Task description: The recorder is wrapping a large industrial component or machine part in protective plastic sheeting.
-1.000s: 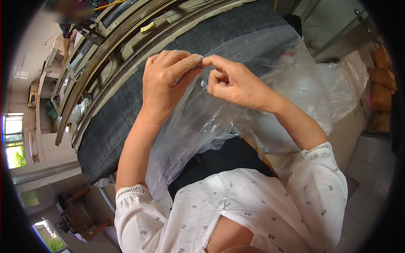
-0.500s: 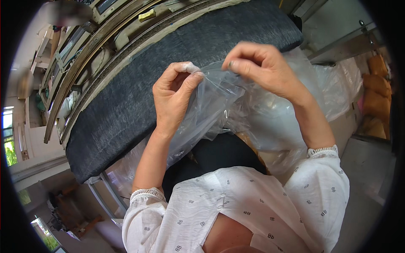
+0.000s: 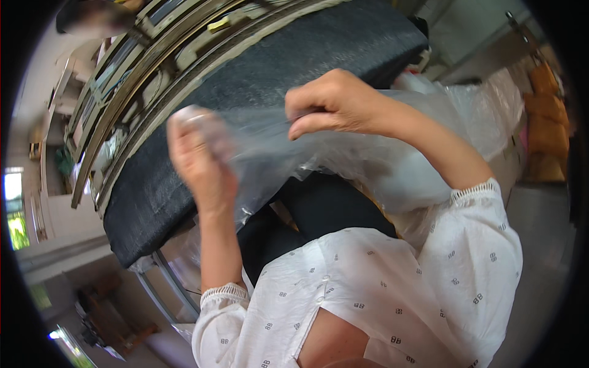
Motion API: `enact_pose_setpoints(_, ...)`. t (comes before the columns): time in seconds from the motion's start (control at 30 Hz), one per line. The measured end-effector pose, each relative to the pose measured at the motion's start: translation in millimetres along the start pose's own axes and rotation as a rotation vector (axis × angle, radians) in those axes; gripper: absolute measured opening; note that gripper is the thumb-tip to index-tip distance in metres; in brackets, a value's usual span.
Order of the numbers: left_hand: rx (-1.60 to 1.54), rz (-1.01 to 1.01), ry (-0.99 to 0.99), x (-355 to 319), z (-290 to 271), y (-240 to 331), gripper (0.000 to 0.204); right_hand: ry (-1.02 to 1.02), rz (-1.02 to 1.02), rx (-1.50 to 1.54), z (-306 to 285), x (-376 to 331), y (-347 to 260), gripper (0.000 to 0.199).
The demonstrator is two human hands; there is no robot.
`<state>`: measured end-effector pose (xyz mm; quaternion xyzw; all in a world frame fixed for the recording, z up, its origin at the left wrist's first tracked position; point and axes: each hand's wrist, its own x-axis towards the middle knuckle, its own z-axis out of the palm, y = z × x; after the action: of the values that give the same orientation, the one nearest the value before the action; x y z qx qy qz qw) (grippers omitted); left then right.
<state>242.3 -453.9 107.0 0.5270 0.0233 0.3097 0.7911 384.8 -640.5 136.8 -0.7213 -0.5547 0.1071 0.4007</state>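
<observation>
Thin clear plastic sheeting (image 3: 261, 144) stretches between my two hands and falls over my lap. My left hand (image 3: 202, 147), smeared by motion, is closed on the sheeting at its left end. One of its fingertips has a white covering. Farther right, my right hand (image 3: 334, 101) has its fingers curled in and its thumb below, closed on the upper part of the sheeting. Its fingertips are partly hidden. Beneath and beyond both hands lies a long padded surface (image 3: 257, 67) with a dark, shiny cover.
Curved metal rails (image 3: 113, 132) run along the far side of the padded surface, with a small yellow block (image 3: 218, 24) on them. More plastic (image 3: 491, 104) is heaped at the right, near brown stacked material (image 3: 543, 135). At the upper left is a blurred person (image 3: 98, 18).
My left hand has moved left and slightly down, drawing the plastic along. My right hand has also shifted left and a little down, its fingers curling in more.
</observation>
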Motion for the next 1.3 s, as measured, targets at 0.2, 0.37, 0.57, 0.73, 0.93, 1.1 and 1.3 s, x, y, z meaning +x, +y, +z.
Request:
enact_pose_setpoints(0.2,0.75,0.379,0.328,-41,-91,154,0.044,-0.511,0.065,-0.5,5,-100,97,0.016)
enact_pose_setpoints(0.37,1.677,0.578,0.499,-81,-194,295,0.053,-0.934,0.832,-1.15,-86,-251,202,0.017)
enact_pose_setpoints(0.57,1.4,0.103,0.778,-77,-389,284,0.032,0.037,0.97,-1.395,-263,-254,242,0.019)
enact_pose_setpoints(0.73,1.545,-0.169,1.005,-89,-504,188,0.028,0.886,0.792,-0.598,-303,-90,233,0.02)
enact_pose_setpoints(0.93,1.515,-0.194,0.869,-132,-505,178,0.035,0.807,0.116,-0.527,-174,-22,187,0.034)
enact_pose_setpoints(1.1,1.937,-0.339,1.0,-145,-533,219,0.04,0.21,0.49,-0.773,-150,-23,198,0.048)
enact_pose_setpoints(1.3,1.948,-0.23,0.902,-102,-578,212,0.041,0.31,0.792,-0.797,-153,-13,233,0.051)
